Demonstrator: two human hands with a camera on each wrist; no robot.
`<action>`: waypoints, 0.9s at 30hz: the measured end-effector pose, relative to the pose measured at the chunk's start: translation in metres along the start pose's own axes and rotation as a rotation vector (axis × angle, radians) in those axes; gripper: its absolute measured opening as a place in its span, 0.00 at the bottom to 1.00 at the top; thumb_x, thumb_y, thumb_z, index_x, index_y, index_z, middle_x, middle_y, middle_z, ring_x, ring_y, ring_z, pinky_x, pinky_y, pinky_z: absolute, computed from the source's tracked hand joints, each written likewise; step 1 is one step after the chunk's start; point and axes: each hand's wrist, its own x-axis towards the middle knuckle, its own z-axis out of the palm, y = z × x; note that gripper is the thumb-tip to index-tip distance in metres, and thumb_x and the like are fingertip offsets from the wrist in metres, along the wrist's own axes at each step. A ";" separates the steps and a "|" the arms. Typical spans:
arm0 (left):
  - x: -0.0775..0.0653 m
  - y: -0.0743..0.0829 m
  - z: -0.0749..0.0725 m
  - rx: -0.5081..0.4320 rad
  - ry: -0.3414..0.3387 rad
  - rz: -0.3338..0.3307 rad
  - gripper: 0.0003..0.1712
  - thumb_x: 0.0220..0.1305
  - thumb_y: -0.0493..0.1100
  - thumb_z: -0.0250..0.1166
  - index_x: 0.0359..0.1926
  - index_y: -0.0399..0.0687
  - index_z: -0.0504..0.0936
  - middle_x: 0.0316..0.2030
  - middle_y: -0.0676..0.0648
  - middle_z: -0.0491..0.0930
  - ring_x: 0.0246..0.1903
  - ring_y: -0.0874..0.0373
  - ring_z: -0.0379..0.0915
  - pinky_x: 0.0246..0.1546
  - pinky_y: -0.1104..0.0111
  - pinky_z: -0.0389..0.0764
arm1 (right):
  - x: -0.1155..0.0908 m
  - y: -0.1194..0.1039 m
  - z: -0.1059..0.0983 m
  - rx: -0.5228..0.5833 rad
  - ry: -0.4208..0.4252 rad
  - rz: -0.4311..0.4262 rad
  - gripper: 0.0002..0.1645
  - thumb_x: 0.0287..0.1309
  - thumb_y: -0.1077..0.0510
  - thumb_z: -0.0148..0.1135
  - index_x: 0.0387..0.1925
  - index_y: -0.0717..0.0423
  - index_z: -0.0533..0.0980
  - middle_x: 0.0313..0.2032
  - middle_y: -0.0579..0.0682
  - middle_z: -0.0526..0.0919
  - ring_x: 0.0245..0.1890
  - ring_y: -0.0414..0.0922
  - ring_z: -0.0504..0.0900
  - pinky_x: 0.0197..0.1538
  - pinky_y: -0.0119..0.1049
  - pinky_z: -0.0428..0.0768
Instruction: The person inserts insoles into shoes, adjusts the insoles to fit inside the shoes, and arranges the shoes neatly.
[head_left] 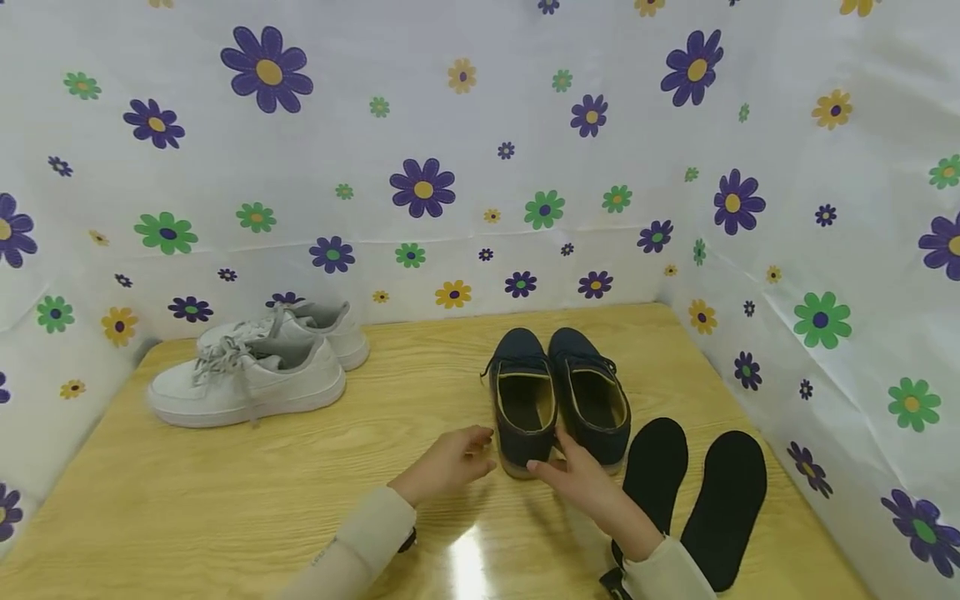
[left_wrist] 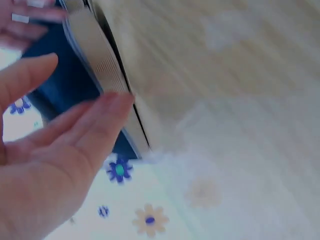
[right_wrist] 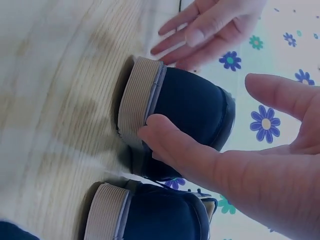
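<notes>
A pair of navy shoes with tan ribbed soles stands side by side on the wooden table, heels toward me. My left hand (head_left: 448,461) is beside the heel of the left navy shoe (head_left: 525,404), its fingers loosely bent and thumb apart. Behind that same heel is my right hand (head_left: 581,483); in the right wrist view its fingertips (right_wrist: 157,131) overlap the sole edge, with the thumb spread away. Neither hand grips the shoe. The right navy shoe (head_left: 592,400) stands just past my right fingers.
Two black insoles (head_left: 726,508) lie at the table's right side, one partly behind my right forearm. White lace-up sneakers (head_left: 251,385) stand at the back left. A flower-printed white cloth (head_left: 480,275) walls the wooden table (head_left: 247,492) at the back and sides.
</notes>
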 end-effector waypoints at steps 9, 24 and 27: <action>-0.018 -0.021 -0.065 0.071 0.060 -0.088 0.20 0.67 0.36 0.60 0.56 0.28 0.74 0.43 0.41 0.81 0.43 0.48 0.78 0.43 0.59 0.80 | -0.013 0.001 0.007 0.017 -0.031 0.010 0.41 0.66 0.55 0.58 0.69 0.73 0.53 0.65 0.73 0.60 0.59 0.64 0.72 0.57 0.56 0.72; -0.014 -0.027 -0.162 0.130 0.504 -0.172 0.15 0.64 0.33 0.57 0.49 0.26 0.77 0.42 0.32 0.80 0.43 0.40 0.76 0.45 0.54 0.77 | -0.033 0.013 0.018 0.061 -0.120 -0.007 0.36 0.69 0.52 0.53 0.65 0.77 0.58 0.59 0.73 0.68 0.58 0.64 0.73 0.55 0.53 0.75; -0.013 -0.030 -0.173 0.149 0.633 -0.194 0.16 0.63 0.33 0.56 0.49 0.28 0.78 0.40 0.33 0.80 0.41 0.42 0.76 0.44 0.54 0.77 | -0.034 0.013 0.020 0.076 -0.126 -0.005 0.36 0.70 0.53 0.52 0.65 0.77 0.57 0.59 0.72 0.69 0.57 0.62 0.73 0.55 0.52 0.75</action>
